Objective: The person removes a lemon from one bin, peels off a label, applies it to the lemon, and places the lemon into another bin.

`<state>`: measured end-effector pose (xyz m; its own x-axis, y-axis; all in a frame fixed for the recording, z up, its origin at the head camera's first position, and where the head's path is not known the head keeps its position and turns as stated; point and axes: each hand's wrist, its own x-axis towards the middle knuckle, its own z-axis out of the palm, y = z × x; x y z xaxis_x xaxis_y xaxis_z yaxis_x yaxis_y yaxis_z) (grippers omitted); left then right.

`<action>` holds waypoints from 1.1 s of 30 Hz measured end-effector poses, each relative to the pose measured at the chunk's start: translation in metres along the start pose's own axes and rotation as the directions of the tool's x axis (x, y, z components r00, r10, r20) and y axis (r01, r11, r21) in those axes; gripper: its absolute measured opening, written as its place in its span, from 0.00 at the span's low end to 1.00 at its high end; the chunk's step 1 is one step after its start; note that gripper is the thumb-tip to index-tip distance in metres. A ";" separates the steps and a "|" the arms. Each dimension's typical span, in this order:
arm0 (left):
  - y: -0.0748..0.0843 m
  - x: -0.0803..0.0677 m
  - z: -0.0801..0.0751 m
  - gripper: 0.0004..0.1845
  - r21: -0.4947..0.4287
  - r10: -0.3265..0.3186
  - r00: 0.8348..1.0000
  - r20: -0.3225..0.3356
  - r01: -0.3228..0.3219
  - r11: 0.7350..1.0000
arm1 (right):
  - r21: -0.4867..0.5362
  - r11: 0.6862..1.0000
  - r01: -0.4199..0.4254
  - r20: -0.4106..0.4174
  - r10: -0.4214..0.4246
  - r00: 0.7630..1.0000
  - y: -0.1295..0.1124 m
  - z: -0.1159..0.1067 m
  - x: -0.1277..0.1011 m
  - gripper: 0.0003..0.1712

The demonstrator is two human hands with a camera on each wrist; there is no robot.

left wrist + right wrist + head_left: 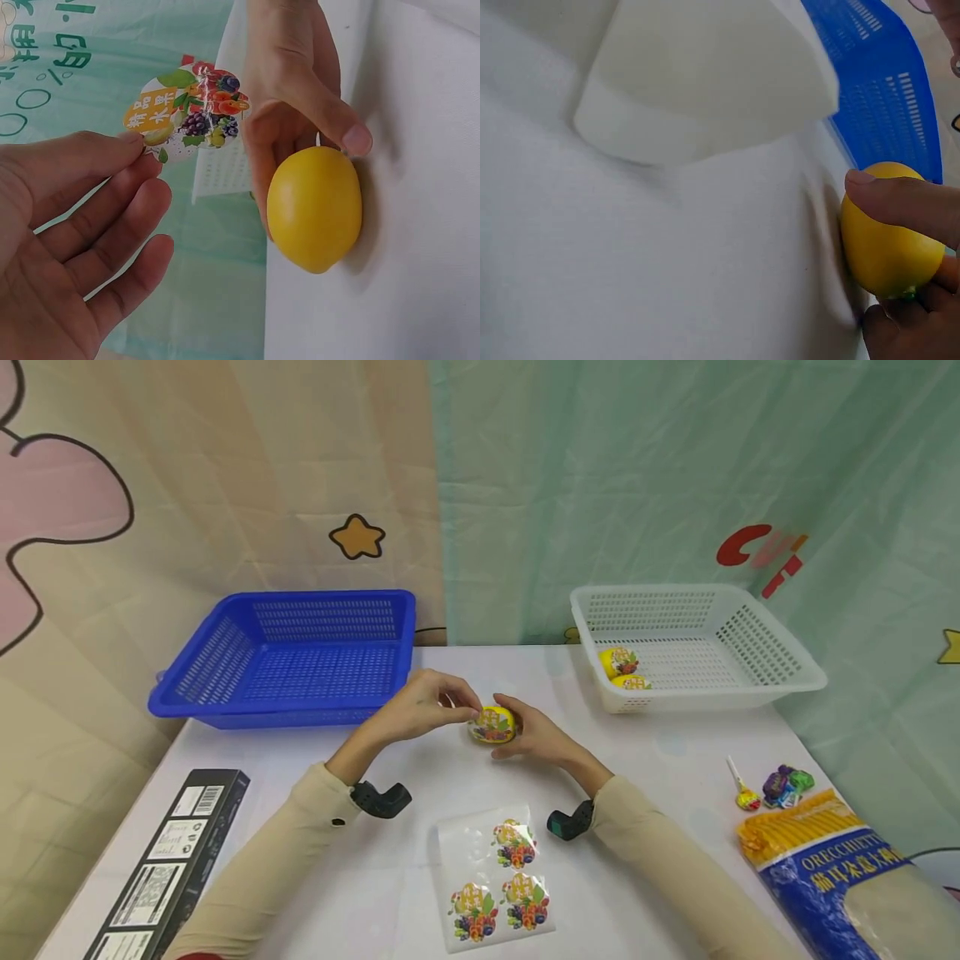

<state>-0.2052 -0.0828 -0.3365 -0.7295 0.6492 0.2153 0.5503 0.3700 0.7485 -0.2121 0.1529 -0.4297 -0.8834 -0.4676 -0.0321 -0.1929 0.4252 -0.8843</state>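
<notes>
My left hand (423,703) pinches a printed fruit sticker (191,109) between thumb and forefinger, its other fingers loosely bent. In the left wrist view the sticker is held apart from a yellow lemon (315,210); in the head view it overlaps the lemon. The right hand (542,737) holds this lemon at the table, thumb on one side and fingers on the other, as the right wrist view shows (915,217). Nearer the body lies a clear sticker sheet (467,852) with three fruit stickers left of and below its bare patches.
A blue basket (281,706) stands at the back left. At the back right, a white basket (705,697) contains two stickered lemons (611,662). A long black box (176,843) lies left; a lollipop (746,797), wrapped candies (783,787) and a pasta bag (832,868) lie right.
</notes>
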 end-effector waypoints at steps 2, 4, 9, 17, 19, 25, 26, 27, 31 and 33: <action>0.000 0.000 0.001 0.03 -0.007 -0.002 1.000 0.012 0.002 1.000 | -0.028 1.000 0.011 0.003 -0.011 1.000 0.000 0.002 0.003 0.49; 0.000 0.000 0.002 0.03 -0.012 -0.001 1.000 0.020 0.002 1.000 | -0.044 0.999 0.031 0.007 -0.030 1.000 -0.001 0.004 0.003 0.45; 0.001 0.000 0.002 0.04 -0.034 -0.003 1.000 0.022 0.004 0.999 | 0.024 0.993 0.120 0.038 -0.120 0.992 -0.008 0.001 -0.001 0.41; -0.003 0.000 0.003 0.04 -0.048 -0.021 1.000 0.004 0.021 0.999 | 0.089 0.973 0.215 0.035 -0.219 0.975 -0.023 -0.008 -0.006 0.39; -0.003 0.000 0.004 0.03 -0.037 -0.024 1.000 -0.009 0.024 0.999 | 0.120 0.971 0.208 0.037 -0.214 0.976 -0.024 -0.009 -0.007 0.39; -0.003 0.001 0.007 0.02 -0.012 -0.034 0.998 -0.047 0.034 0.999 | 0.176 0.969 0.171 0.045 -0.181 0.982 -0.026 -0.009 -0.010 0.41; -0.003 0.001 0.007 0.02 -0.011 -0.036 0.998 -0.052 0.035 0.999 | 0.176 0.971 0.164 0.043 -0.174 0.984 -0.027 -0.008 -0.011 0.41; -0.004 0.001 0.007 0.02 -0.009 -0.037 0.998 -0.057 0.037 0.999 | 0.179 0.971 0.157 0.040 -0.167 0.985 -0.028 -0.008 -0.012 0.40; -0.004 0.000 0.007 0.03 -0.012 -0.049 0.996 -0.070 0.048 0.999 | 0.175 0.974 0.143 0.023 -0.150 0.988 -0.031 -0.007 -0.014 0.38; -0.004 0.000 0.008 0.03 -0.012 -0.052 0.996 -0.071 0.052 0.999 | 0.180 0.973 0.143 0.022 -0.149 0.989 -0.031 -0.006 -0.015 0.37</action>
<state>-0.2040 -0.0795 -0.3444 -0.7841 0.5805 0.2197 0.5070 0.3949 0.7662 -0.1955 0.1516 -0.3991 -0.8352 -0.5426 0.0897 -0.2369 0.2078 -0.9490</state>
